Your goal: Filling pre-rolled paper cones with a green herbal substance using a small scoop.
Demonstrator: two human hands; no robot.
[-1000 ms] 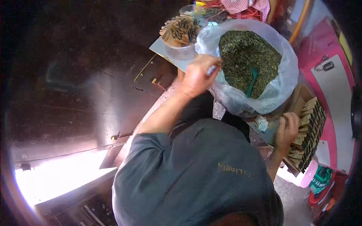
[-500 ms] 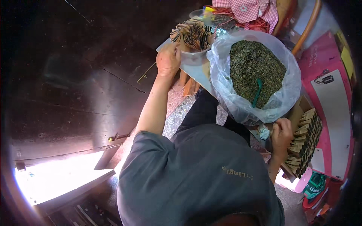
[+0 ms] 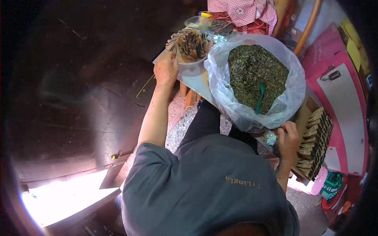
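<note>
My left hand reaches out to a clear bowl stuffed with thin brown rolled cones. Its fingertips lie at the bowl's near rim and are hidden from view. In front of me sits a large clear plastic bag full of dried green crushed leaf, with a green scoop stuck in it. My right hand is curled closed beside the bag, at the edge of a tray of brown filled packets. A small whitish scrap lies next to it.
The bowl and bag rest on a pale board across my lap. A dark surface spreads to the left. Red checked cloth lies at the top. A pink cabinet stands on the right, with a green packet low beside it.
My left hand has left the rim of the leaf bag and swung left to the bowl of rolled cones. My right hand has stayed by the packet tray.
</note>
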